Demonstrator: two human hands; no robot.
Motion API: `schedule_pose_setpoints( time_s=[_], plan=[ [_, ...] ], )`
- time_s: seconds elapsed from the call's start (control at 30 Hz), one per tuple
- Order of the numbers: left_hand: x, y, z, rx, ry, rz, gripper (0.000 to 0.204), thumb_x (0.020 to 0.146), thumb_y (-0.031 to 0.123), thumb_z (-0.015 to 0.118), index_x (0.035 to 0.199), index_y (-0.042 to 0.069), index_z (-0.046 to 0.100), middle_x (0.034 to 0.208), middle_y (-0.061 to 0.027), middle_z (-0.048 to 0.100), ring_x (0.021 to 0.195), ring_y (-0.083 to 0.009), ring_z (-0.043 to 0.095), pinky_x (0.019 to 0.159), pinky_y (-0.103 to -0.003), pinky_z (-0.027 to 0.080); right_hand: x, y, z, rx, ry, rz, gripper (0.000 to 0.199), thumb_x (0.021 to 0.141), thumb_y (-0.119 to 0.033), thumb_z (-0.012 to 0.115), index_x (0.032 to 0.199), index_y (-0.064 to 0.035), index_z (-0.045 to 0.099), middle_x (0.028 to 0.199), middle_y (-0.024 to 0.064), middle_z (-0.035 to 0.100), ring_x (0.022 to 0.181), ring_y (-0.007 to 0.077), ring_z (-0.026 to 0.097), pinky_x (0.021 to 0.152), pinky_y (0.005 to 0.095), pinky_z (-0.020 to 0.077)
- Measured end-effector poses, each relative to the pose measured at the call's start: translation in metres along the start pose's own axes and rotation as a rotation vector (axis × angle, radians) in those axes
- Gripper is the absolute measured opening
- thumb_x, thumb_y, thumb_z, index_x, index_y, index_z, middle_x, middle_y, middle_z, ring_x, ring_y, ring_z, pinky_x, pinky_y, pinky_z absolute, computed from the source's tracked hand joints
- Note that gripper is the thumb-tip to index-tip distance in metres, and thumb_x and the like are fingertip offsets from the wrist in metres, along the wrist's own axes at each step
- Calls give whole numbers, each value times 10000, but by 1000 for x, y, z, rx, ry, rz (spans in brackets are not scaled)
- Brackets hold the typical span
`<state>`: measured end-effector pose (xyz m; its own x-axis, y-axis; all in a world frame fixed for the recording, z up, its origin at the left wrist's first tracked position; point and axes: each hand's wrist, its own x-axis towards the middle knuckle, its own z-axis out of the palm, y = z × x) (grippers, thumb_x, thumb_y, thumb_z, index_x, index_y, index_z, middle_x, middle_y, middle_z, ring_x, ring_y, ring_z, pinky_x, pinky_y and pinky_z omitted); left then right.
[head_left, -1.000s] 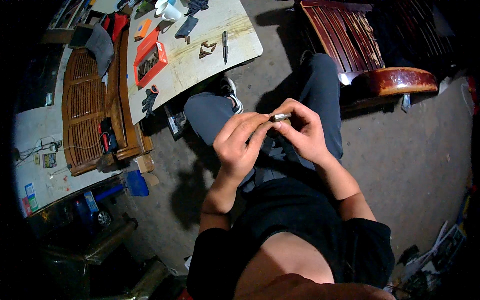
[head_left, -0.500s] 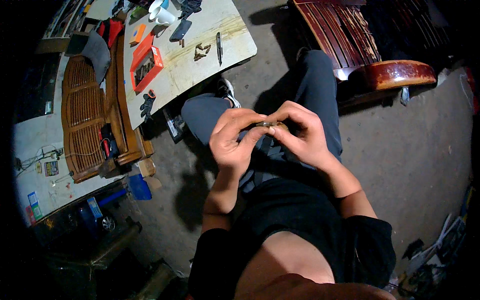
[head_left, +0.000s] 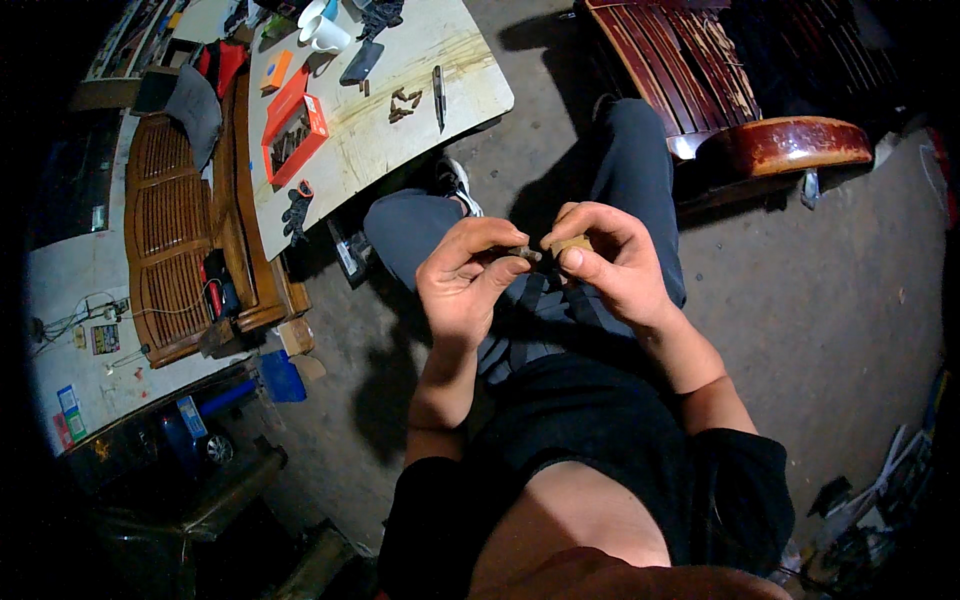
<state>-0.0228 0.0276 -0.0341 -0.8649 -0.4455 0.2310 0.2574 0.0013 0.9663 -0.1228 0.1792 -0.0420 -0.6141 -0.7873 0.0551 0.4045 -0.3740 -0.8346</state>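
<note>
Above my lap, my left hand (head_left: pixel 463 275) pinches a small dark, roughly cylindrical piece (head_left: pixel 527 254) between thumb and fingers, one end sticking out to the right. Just right of it, my right hand (head_left: pixel 622 268) is closed on a small tan, flat-looking piece (head_left: pixel 572 244), mostly covered by the thumb and fingers. The two pieces are slightly apart. I cannot make out the exact kind of either. On the white table (head_left: pixel 350 165) ahead lie several short brown pieces (head_left: pixel 403 104), with a dark pen-like tool (head_left: pixel 439 98) to their right.
An open red-orange box (head_left: pixel 296 143) holds many dark pieces. Around it are an orange packet (head_left: pixel 275 70), a black glove (head_left: pixel 296 210), a dark flat case (head_left: pixel 362 62) and a white mug (head_left: pixel 328 35). A wooden bench (head_left: pixel 170 240) stands left, a slatted reddish wooden seat (head_left: pixel 680 70) far right.
My hands have drawn a little apart. The dark piece has come away from the tan piece, which shows more clearly in my right hand. The table things look unmoved.
</note>
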Motion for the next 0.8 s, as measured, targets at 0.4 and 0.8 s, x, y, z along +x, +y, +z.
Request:
schedule_pose_setpoints(
  time_s=[0.4,0.8],
  plan=[
    [3,8,1,595,-178,2,171,872,38,638,1024,-27,592,895,-140,604,773,-250,629,704,-313,507,7,11,0,-10,-36,1,204,903,-174,662,995,7,649,843,22,625,755,73,555,685,224,460],
    [7,17,-3,538,-225,42,168,851,75,674,938,-45,594,817,-158,583,711,-299,587,642,-331,481,7,10,1,249,-6,212,282,890,-212,675,1045,22,658,898,40,660,785,86,583,704,233,482]
  ],
)
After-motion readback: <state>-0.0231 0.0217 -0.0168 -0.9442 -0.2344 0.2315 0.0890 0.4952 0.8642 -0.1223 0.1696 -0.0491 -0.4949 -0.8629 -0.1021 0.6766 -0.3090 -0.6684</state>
